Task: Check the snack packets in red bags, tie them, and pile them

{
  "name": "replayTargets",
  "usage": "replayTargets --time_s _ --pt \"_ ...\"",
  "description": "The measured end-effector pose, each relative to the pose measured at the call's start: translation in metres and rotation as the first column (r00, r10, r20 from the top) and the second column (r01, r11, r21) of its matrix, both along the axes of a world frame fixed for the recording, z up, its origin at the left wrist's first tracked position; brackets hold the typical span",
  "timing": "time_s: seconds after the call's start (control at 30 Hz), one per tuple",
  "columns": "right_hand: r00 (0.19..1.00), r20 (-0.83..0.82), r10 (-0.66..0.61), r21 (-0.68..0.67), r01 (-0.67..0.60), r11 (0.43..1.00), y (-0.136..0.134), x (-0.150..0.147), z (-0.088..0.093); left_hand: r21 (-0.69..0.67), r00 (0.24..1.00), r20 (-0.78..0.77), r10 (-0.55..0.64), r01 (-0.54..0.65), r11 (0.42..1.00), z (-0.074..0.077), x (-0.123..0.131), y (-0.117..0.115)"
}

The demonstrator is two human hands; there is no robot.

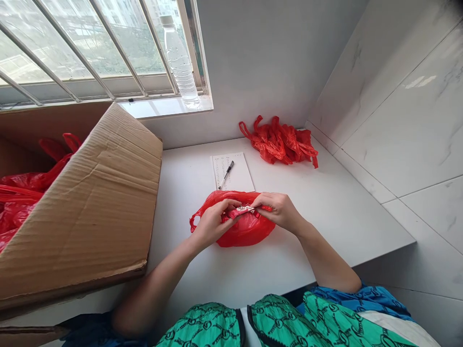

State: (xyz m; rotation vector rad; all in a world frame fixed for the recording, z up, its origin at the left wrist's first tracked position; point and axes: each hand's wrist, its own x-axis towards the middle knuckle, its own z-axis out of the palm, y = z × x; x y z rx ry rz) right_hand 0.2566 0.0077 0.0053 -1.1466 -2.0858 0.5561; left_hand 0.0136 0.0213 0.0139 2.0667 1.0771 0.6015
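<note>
Spanning the view, white tabletop (325, 207); at its left, open cardboard box (90, 193) holding red bags (21, 193); at its middle, one red plastic bag (242, 233) lying flat. Left hand (211, 222) and right hand (278, 209) both pinch a pink-and-white packet (243, 210) at the bag's mouth. Risk: the thin film may tear if the hands pull apart sharply.
</note>
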Motion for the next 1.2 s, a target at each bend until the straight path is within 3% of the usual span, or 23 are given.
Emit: replayTargets --time_s 0.17,0.33,0.43,0.57,0.7,0.8,0.87,0.93,1.03,1.1,1.2 --pt "0.99 0.123 -0.073 0.092 0.062 0.994 0.001 -0.002 -0.002 -0.002 0.994 0.096 -0.06 0.06 0.998 0.008 0.0 -0.001" --pt "0.989 0.083 -0.123 0.11 0.113 0.987 0.002 0.01 0.006 0.227 0.992 -0.102 -0.071 0.093 0.969 0.013 -0.007 0.002" --pt "0.954 0.024 -0.297 0.115 0.293 0.949 -0.001 0.029 0.014 0.336 0.979 -0.204 0.021 0.05 0.94 0.019 -0.024 0.001" --pt "0.882 0.09 -0.462 -0.017 0.465 0.885 -0.017 0.053 0.016 0.377 0.937 -0.234 0.26 -0.159 0.913 0.02 -0.056 -0.009" --pt "0.901 0.176 -0.397 -0.225 0.429 0.875 -0.039 0.062 0.012 0.302 0.885 -0.194 0.424 -0.357 0.884 -0.004 -0.085 -0.024" --pt "0.922 0.18 -0.343 -0.305 0.383 0.872 -0.049 0.063 0.013 0.114 0.881 -0.227 0.414 -0.398 0.91 -0.023 -0.095 -0.033" --pt "0.925 0.187 -0.33 -0.309 0.374 0.875 -0.051 0.062 0.018 0.015 0.896 -0.219 0.385 -0.392 0.92 -0.027 -0.096 -0.038" --pt "0.931 0.173 -0.323 -0.292 0.361 0.886 -0.05 0.062 0.026 -0.009 0.914 -0.156 0.374 -0.38 0.925 -0.02 -0.092 -0.041" --pt "0.946 0.075 -0.316 -0.225 0.325 0.919 -0.042 0.063 0.045 -0.065 0.921 0.033 0.389 -0.387 0.92 0.007 -0.08 -0.047" --pt "0.951 -0.051 -0.304 -0.164 0.292 0.942 -0.034 0.061 0.06 -0.096 0.883 0.189 0.429 -0.418 0.903 0.029 -0.07 -0.049" --pt "0.911 -0.332 -0.245 -0.115 0.219 0.969 -0.018 0.051 0.085 -0.023 0.761 0.458 0.459 -0.506 0.862 0.062 -0.056 -0.045"
